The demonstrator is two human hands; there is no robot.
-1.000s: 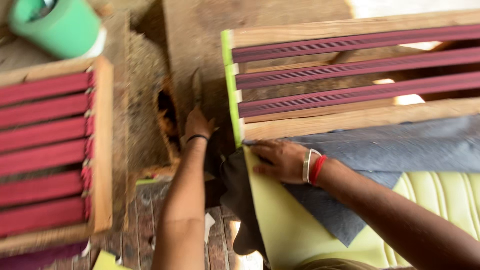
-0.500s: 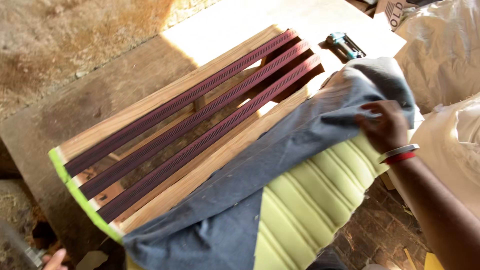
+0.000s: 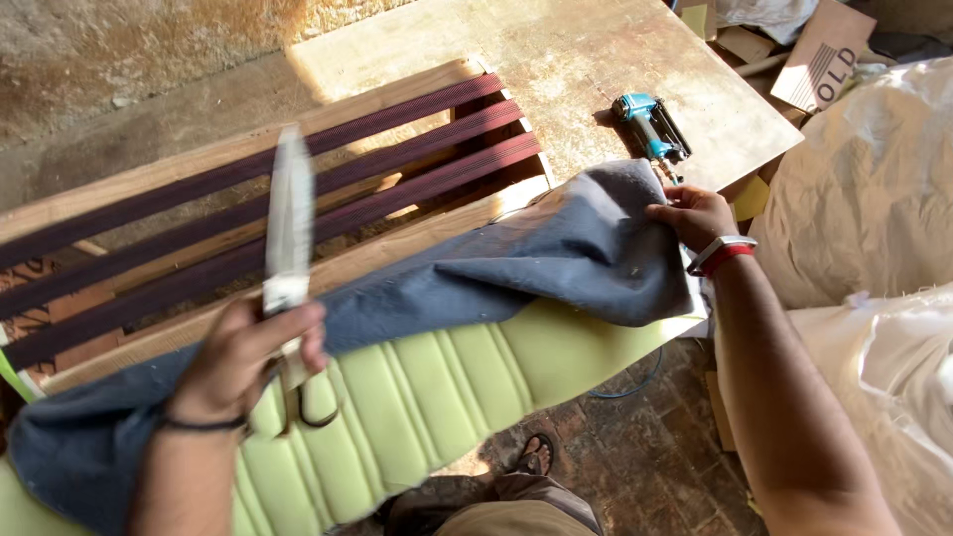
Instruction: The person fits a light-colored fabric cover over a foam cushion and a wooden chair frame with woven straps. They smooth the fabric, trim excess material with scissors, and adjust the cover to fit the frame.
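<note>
Grey felt-like cloth [image 3: 556, 258] lies draped along the near rail of a wooden seat frame [image 3: 228, 159], covering the inner edge of a pale green ribbed vinyl cover [image 3: 417, 397] that hangs off the front of the workbench [image 3: 615, 69]. The right hand [image 3: 695, 213] pinches the far corner of the cloth between thumb and fingers and lifts it a little, a red and white band at the wrist. The left hand [image 3: 248, 352] is wrapped around the handles of a large pair of scissors [image 3: 288, 268], blades pressed together and pointing up and away, clear of the cloth. No cut shows in the cloth, and it looks loose and rumpled rather than fastened, so by this view the trimming and fixing are yet to be done. The maroon webbing straps [image 3: 328, 189] are already stretched across the frame. A blue staple gun [image 3: 650, 124] rests untouched on the bench, just beyond the right hand. White sacks [image 3: 874, 199] are piled to the right.
</note>
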